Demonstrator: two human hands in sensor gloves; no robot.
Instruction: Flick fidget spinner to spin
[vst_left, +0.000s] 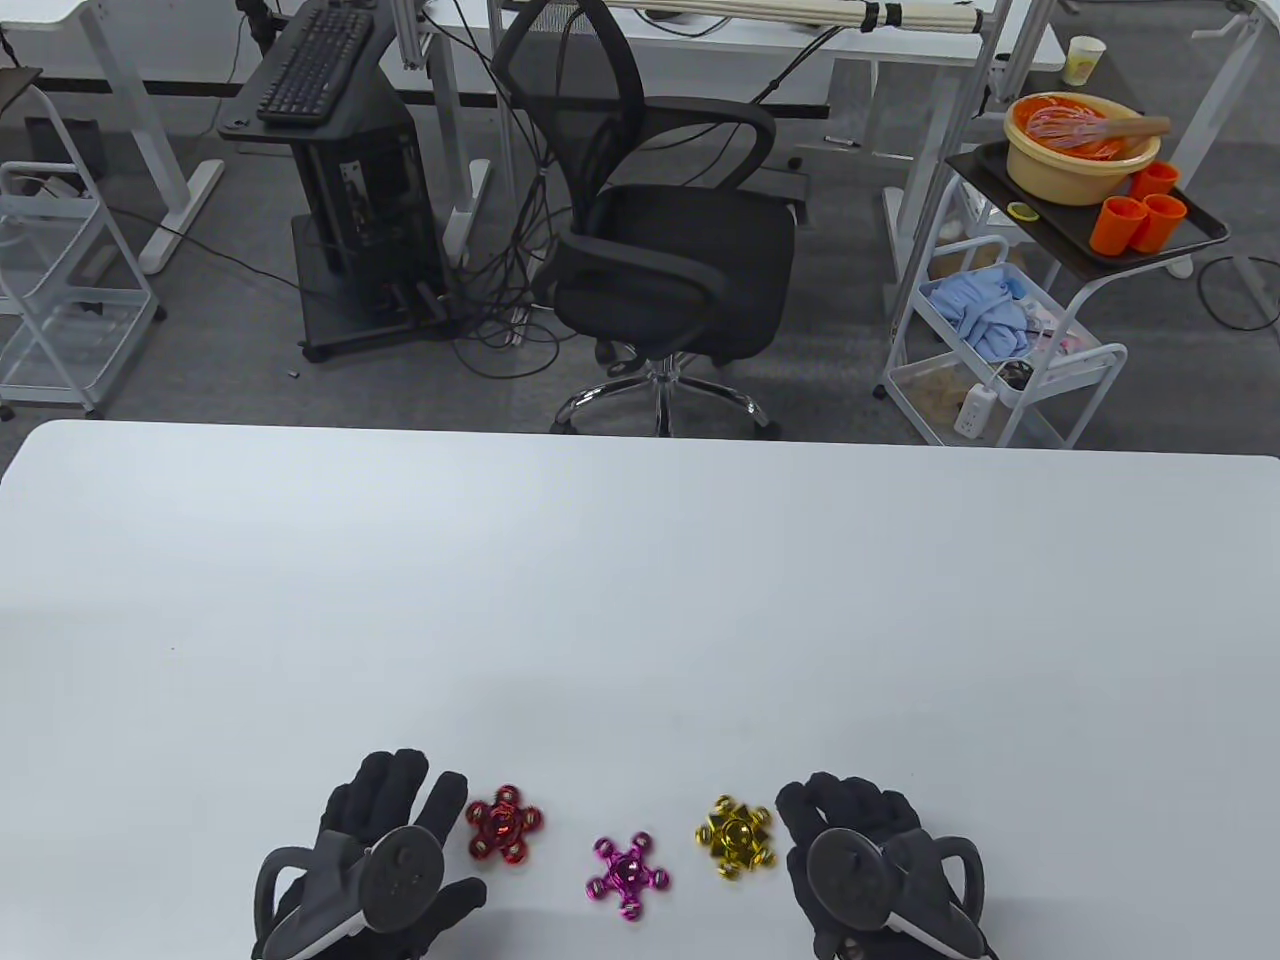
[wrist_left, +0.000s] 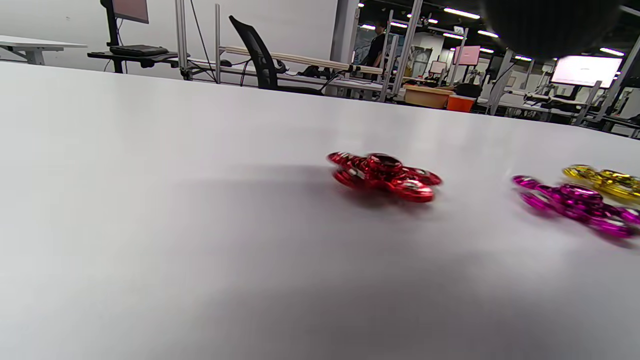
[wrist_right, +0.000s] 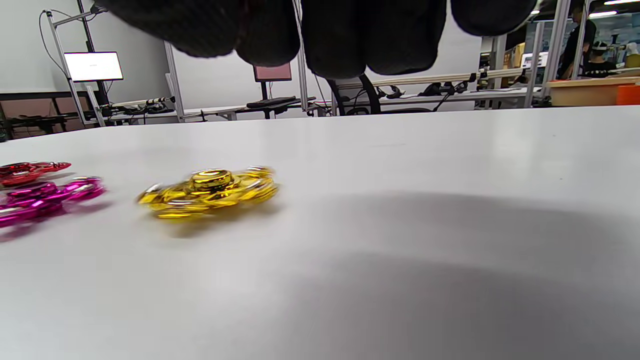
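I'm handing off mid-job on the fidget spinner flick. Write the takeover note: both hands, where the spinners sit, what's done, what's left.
Left hand: flat near the table's front edge, holding nothing, just left of the red spinner; contact can't be judged.
Right hand: also empty, just right of the gold spinner, fingers above the table in the right wrist view.
Spinners: red, magenta spinner and gold lie flat in a row between the hands, the magenta one nearest the front edge.
Done: red and gold look slightly blurred in the wrist views, but whether they are spinning can't be told.
Left: flick a spinner and confirm it turns.
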